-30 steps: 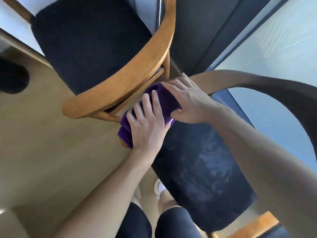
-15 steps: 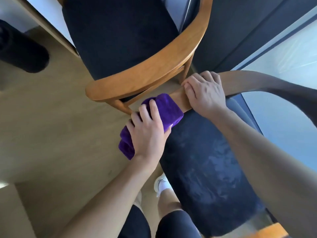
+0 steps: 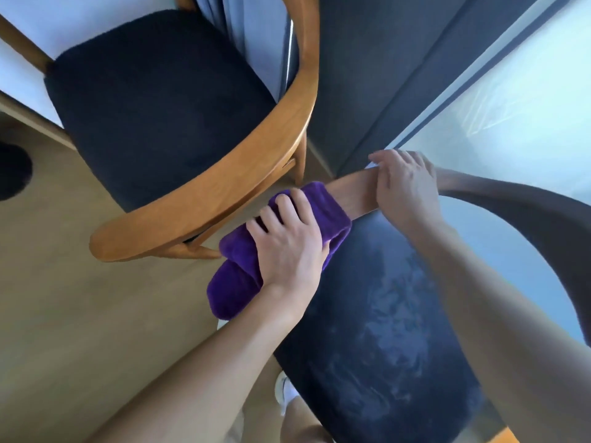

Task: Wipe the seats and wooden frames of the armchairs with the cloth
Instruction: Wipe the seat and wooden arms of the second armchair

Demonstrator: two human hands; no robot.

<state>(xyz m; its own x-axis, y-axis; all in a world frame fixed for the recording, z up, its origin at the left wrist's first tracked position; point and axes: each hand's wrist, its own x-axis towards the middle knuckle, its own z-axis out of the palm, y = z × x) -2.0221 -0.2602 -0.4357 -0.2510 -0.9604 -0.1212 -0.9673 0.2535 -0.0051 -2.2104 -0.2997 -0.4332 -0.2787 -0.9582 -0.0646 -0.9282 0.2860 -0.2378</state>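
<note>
A folded purple cloth (image 3: 246, 279) is wrapped over the front end of the near armchair's wooden arm (image 3: 351, 195). My left hand (image 3: 291, 244) grips the cloth there, fingers curled over its top. Farther along the same curved arm, my right hand (image 3: 406, 187) grips the wood. Below both hands lies the near chair's dark seat (image 3: 383, 330), marked with pale smears. A second armchair stands beyond, with a dark seat (image 3: 160, 107) and a curved wooden frame (image 3: 224, 177).
Light wooden floor (image 3: 80, 314) spreads at the left. Dark wall panels and a bright window fill the upper right, with a curtain behind the far chair. A round dark object (image 3: 12, 171) sits at the left edge. My legs and a white shoe (image 3: 284, 391) show at the bottom.
My right hand let go of the cloth and slid back along the chair arm to grip the wood. My left hand stayed with the cloth on the arm's front end.
</note>
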